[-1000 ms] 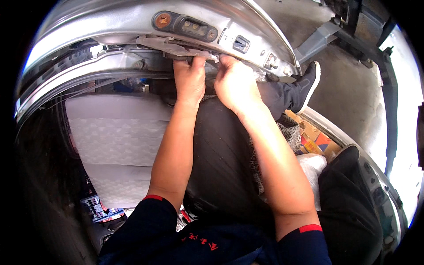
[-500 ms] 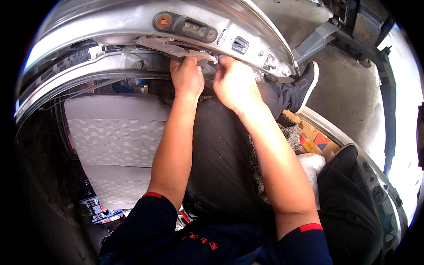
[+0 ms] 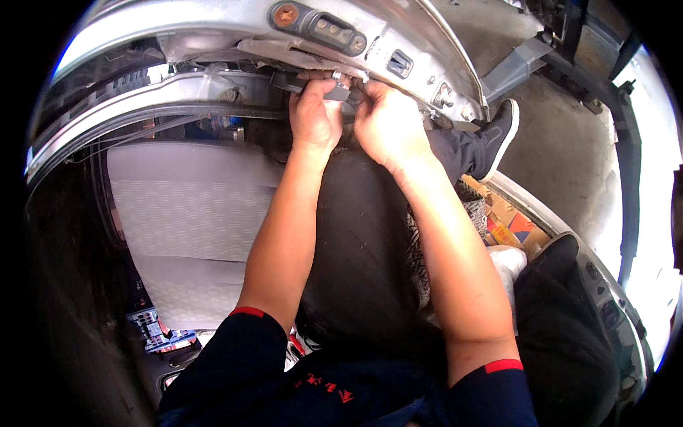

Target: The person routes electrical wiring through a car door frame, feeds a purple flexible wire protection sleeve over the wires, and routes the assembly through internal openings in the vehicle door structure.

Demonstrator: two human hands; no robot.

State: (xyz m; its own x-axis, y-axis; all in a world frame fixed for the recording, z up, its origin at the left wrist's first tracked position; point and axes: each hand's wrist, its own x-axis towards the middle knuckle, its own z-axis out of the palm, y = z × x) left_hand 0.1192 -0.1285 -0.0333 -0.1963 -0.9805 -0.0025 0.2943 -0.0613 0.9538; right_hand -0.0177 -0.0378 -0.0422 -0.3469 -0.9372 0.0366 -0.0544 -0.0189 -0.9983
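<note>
My left hand (image 3: 315,121) is closed on a dark grey, flat, box-like part (image 3: 285,82). The thumb lies across it, and a small whitish piece shows just above. Beside it, my right hand (image 3: 390,124) is closed with its fingertips drawn together at the lower edge of a silver vehicle door (image 3: 388,37). Whatever those fingertips pinch is hidden behind the hand. A loose, greyish plastic sheet (image 3: 284,53) hangs along the door edge just above both hands.
A grey patterned seat (image 3: 196,213) stands left of my legs. On the door are a black oblong fitting (image 3: 318,28) and a latch opening (image 3: 400,64). Cardboard (image 3: 501,210) and a white plastic bag (image 3: 509,263) lie at the right sill. A lift arm (image 3: 516,67) stands beyond.
The dark grey part has come into view in my left hand. Both hands have shifted slightly right, and the door sits a little further right in the view.
</note>
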